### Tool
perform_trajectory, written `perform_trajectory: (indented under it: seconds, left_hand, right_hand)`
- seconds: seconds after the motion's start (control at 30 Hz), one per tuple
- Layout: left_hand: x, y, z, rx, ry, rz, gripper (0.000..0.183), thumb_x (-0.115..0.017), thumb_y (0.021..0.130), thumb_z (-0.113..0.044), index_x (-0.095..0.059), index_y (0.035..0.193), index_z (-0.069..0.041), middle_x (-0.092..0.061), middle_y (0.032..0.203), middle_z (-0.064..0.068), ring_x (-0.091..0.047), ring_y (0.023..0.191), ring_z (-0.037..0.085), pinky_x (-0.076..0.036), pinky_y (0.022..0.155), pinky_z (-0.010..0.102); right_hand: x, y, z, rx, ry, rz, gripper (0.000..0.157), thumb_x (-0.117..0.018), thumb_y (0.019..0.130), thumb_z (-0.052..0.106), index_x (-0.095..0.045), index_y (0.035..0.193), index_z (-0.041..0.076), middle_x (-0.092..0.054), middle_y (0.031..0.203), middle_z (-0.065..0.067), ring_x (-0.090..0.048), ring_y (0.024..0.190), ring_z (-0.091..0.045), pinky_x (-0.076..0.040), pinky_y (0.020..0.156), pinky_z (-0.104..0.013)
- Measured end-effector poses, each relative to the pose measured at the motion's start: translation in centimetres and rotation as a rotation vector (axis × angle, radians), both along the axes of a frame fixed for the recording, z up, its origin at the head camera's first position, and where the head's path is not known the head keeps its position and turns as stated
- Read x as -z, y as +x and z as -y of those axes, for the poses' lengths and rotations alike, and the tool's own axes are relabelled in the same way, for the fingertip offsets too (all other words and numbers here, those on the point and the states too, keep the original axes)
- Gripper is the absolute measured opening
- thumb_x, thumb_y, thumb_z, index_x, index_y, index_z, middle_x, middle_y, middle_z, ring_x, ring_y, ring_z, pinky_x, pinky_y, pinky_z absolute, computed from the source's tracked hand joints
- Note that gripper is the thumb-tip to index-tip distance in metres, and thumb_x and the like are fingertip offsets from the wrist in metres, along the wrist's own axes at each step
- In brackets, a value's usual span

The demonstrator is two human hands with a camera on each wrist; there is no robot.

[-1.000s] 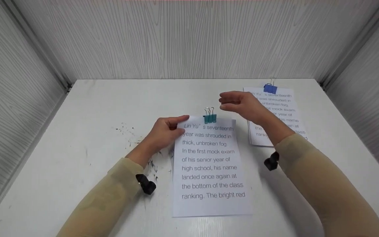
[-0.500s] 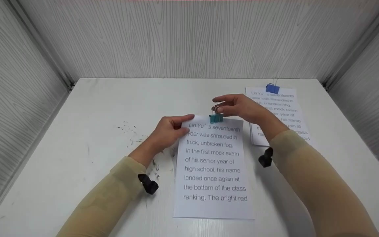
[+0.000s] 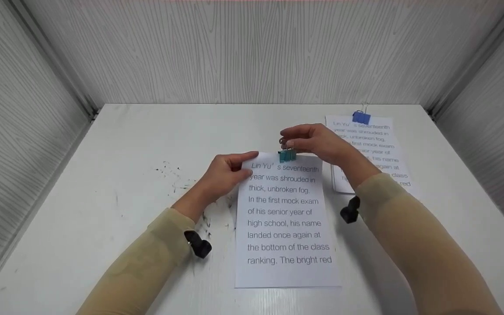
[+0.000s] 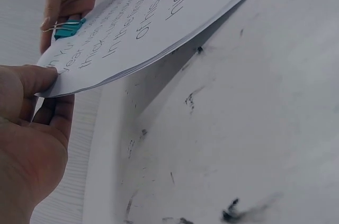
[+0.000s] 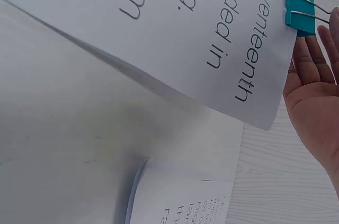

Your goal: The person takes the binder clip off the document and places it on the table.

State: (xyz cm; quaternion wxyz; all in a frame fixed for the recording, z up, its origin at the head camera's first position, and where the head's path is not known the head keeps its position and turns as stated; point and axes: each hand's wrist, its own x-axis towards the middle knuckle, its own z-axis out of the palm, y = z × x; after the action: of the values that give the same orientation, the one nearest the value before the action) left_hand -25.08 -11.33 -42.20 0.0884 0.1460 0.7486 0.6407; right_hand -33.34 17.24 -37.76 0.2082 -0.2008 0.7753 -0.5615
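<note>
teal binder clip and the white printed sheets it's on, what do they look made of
The teal binder clip looks like painted metal, from its smooth, even colour, though plastic is possible; its thin wire handles look like bare, greyish metal. The white printed sheets look like matte paper: thin layered edges, soft bend, no glare.

**Cameras: one wide from the head, two close at the wrists**

Head cam: high over the near side, facing forward and down; takes in table (image 3: 81,188), back wall (image 3: 252,52), both forearms. Widest view.

Left wrist cam: close in, looking past the left hand (image 3: 225,175) at frame left, slantwise across the front papers (image 3: 287,210). Frame turned, print climbs to upper right.

Right wrist cam: also close, same papers from the opposite side, right hand (image 3: 317,140) cut by frame right, print sideways.

Overlap: all three share papers, teal clip (image 3: 287,155), right hand. Head + left wrist: left hand. Head + right wrist: second stack (image 3: 379,148).
</note>
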Motion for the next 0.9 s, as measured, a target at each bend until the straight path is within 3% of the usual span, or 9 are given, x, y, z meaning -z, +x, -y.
perform_trajectory:
  seconds: [0.33,0.53,0.77,0.9]
  left_hand:
    - [0.1,0.1,0.3,-0.042,-0.019,0.012,0.046,-0.066,0.092,-0.007,-0.062,0.131,-0.033,-0.067,0.118,-0.002,-0.066,0.101,0.018,-0.052,0.085,0.03]
    - [0.1,0.1,0.1,-0.032,0.009,0.011,0.046,-0.065,0.092,-0.005,-0.061,0.133,-0.027,-0.067,0.119,0.001,-0.066,0.103,0.019,-0.053,0.085,0.031]
    - [0.5,0.1,0.3,-0.054,-0.003,0.027,0.045,-0.066,0.091,-0.006,-0.063,0.131,-0.028,-0.068,0.115,0.002,-0.066,0.1,0.02,-0.052,0.084,0.03]
    - [0.5,0.1,0.4,-0.054,-0.018,0.023,0.046,-0.067,0.091,-0.007,-0.063,0.13,-0.031,-0.068,0.116,0.0,-0.066,0.1,0.019,-0.053,0.084,0.029]
  right_hand:
    - [-0.2,0.4,0.6,0.111,-0.007,-0.143,0.028,-0.071,0.09,0.031,-0.074,0.113,0.017,-0.069,0.113,-0.006,-0.065,0.105,-0.021,-0.041,0.103,-0.039]
    - [-0.8,0.1,-0.4,0.202,-0.057,-0.194,0.027,-0.072,0.089,0.029,-0.075,0.11,0.013,-0.069,0.115,-0.007,-0.065,0.106,-0.022,-0.043,0.103,-0.037]
    - [-1.6,0.1,-6.1,0.327,0.005,-0.171,0.031,-0.069,0.091,0.033,-0.073,0.116,0.015,-0.067,0.12,-0.006,-0.062,0.111,-0.02,-0.042,0.104,-0.038]
    - [-2.1,1.1,-10.7,0.397,0.04,-0.156,0.034,-0.066,0.094,0.028,-0.069,0.121,0.008,-0.066,0.12,-0.012,-0.062,0.111,-0.023,-0.045,0.1,-0.031]
